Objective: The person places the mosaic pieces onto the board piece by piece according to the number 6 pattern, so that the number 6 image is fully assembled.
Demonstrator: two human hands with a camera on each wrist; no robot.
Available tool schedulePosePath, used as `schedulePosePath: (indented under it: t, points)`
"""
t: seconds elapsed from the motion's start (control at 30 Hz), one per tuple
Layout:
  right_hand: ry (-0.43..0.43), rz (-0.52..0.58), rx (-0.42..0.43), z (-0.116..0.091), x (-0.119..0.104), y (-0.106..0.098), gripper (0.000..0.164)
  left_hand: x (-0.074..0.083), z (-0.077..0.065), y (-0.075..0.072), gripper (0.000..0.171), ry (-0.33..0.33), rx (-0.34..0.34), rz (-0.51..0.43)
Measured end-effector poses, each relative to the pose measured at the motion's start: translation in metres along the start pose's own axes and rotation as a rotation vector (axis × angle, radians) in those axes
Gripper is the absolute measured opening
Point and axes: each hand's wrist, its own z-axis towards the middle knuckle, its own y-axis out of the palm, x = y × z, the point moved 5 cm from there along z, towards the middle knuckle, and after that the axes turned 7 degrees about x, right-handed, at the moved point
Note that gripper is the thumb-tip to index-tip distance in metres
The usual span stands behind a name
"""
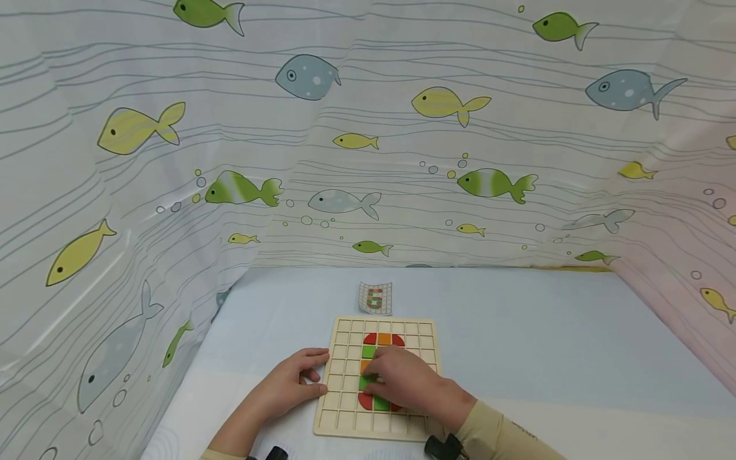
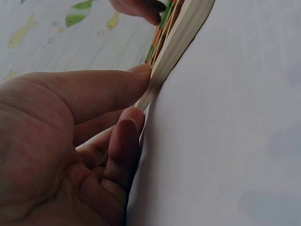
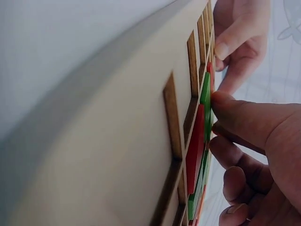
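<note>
A light wooden grid board [image 1: 339, 406] lies flat, with red, orange and green tiles set in its middle. My left hand [image 1: 293, 380] holds the board's left edge, thumb and fingertips against it. In the left wrist view the left thumb [image 2: 113, 89] meets the wooden rim. Over the tiles, my right hand [image 1: 405, 380] has thumb and index finger at a green tile [image 1: 364, 383] left of the middle column, apparently pinching it. Another green tile [image 1: 381, 404] sits between red quarter-round tiles in the bottom row. The right palm hides several cells.
Behind the board lies a small paper card [image 1: 375, 298] printed with a similar coloured pattern. A pale cloth [image 1: 517, 332] covers the table. Fish-printed sheets [image 1: 402, 147] form walls at the back and sides.
</note>
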Motion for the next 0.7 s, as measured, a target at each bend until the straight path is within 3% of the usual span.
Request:
schedulePosePath:
  t: [0.37, 0.57, 0.7]
  points:
    - [0.061, 0.029, 0.023, -0.007, 0.012, -0.015, 0.024, 0.001, 0.001, 0.002, 0.063, -0.002, -0.008, -0.012]
    - [0.207, 0.062, 0.056, -0.012, 0.049, -0.039, 0.028, 0.001, 0.002, -0.006, 0.062, -0.046, -0.002, -0.008]
    - [0.305, 0.002, 0.107, -0.010, 0.086, -0.062, 0.035, 0.013, 0.018, -0.021, 0.058, -0.068, 0.041, 0.051]
